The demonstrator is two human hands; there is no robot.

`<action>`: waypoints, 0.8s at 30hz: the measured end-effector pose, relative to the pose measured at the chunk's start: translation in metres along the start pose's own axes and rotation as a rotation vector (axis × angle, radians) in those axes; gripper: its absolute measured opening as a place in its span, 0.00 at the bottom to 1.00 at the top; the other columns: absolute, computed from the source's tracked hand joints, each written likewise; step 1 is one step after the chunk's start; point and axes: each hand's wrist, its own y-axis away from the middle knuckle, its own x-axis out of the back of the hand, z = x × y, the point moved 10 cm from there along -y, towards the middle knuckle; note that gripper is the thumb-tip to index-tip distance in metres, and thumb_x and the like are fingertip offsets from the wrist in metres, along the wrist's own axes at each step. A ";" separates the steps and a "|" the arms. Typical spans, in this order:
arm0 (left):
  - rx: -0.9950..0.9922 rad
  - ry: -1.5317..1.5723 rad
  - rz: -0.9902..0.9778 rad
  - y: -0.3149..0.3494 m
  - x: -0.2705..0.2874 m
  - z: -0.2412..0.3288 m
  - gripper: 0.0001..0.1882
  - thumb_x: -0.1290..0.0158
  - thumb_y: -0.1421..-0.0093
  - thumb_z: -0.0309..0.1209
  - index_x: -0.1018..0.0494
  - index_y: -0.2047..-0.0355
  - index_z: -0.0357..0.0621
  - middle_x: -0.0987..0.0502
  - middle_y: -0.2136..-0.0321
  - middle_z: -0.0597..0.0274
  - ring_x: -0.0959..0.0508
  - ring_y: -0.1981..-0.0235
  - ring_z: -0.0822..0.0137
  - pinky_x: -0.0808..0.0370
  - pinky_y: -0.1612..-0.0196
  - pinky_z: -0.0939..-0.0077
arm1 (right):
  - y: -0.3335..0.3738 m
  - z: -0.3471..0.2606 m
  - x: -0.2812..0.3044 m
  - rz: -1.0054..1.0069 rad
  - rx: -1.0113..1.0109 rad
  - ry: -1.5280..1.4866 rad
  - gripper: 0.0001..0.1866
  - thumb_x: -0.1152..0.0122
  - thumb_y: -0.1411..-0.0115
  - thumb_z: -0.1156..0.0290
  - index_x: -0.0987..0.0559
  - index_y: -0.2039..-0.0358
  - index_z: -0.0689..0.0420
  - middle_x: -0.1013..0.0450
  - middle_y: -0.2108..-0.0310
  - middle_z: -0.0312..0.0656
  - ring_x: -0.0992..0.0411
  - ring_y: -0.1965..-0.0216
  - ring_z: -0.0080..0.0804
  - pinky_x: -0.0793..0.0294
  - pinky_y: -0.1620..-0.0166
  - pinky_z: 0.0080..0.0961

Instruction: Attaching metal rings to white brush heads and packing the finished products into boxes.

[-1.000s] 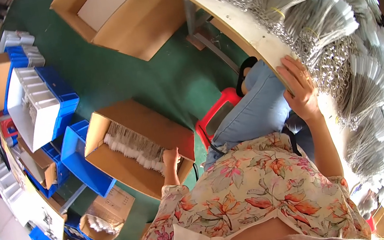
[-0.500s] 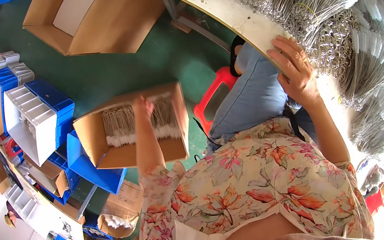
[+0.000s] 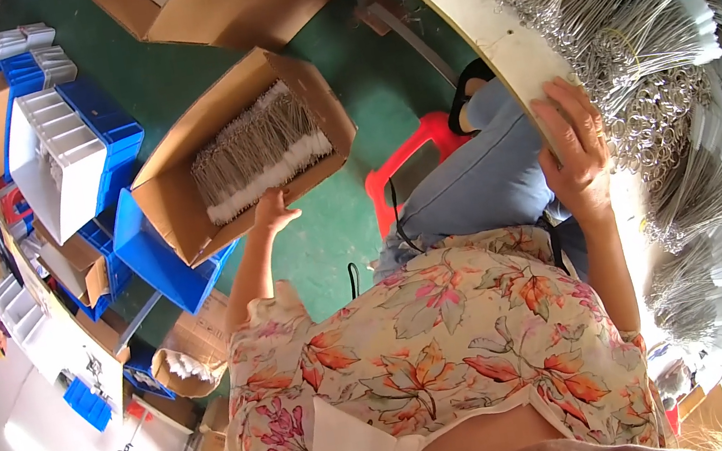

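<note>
My left hand (image 3: 274, 211) is at the near rim of an open cardboard box (image 3: 179, 207). Its fingers reach over the wall and the thumb sticks out on the outer side. Rows of thin wire brushes (image 3: 258, 143) with white ends are packed inside that box. My right hand (image 3: 577, 144) lies on the table edge (image 3: 512, 74) with its fingers stretched out and nothing in it. Just beyond its fingers are bundles of looped-end wire brushes (image 3: 647, 123), heaped along the table, some tied with yellow bands.
A blue bin (image 3: 168, 256) is under the box's left side. White and blue divided trays (image 3: 72, 158) are stacked farther left. A red plastic stool (image 3: 402, 157) stands beside my leg. Another large carton (image 3: 250, 2) sits on the green floor at the far side.
My left hand has moved from inside the box to its near rim. The box has turned, its right end swinging away from me. My right hand stays on the table edge.
</note>
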 end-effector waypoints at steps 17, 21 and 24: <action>0.607 0.773 -0.236 -0.125 -0.034 0.088 0.16 0.52 0.43 0.42 0.31 0.76 0.40 0.35 0.88 0.65 0.39 0.90 0.75 0.43 0.88 0.74 | 0.007 0.013 0.001 0.060 -0.024 0.022 0.27 0.48 0.64 0.88 0.26 0.60 0.53 0.33 0.55 0.41 0.34 0.51 0.41 0.30 0.49 0.37; 0.582 0.827 -0.391 -0.142 -0.052 0.096 0.16 0.52 0.43 0.43 0.31 0.73 0.42 0.37 0.88 0.67 0.41 0.90 0.75 0.46 0.88 0.76 | 0.004 0.015 -0.004 0.020 -0.026 -0.006 0.23 0.45 0.59 0.82 0.25 0.60 0.52 0.33 0.55 0.40 0.34 0.50 0.38 0.30 0.49 0.34; 0.622 0.814 -0.530 -0.150 -0.058 0.099 0.12 0.54 0.42 0.35 0.31 0.64 0.40 0.32 0.85 0.60 0.31 0.84 0.71 0.34 0.83 0.72 | 0.005 0.016 -0.008 0.022 -0.011 -0.013 0.22 0.45 0.59 0.78 0.26 0.58 0.52 0.34 0.54 0.39 0.35 0.50 0.36 0.31 0.49 0.33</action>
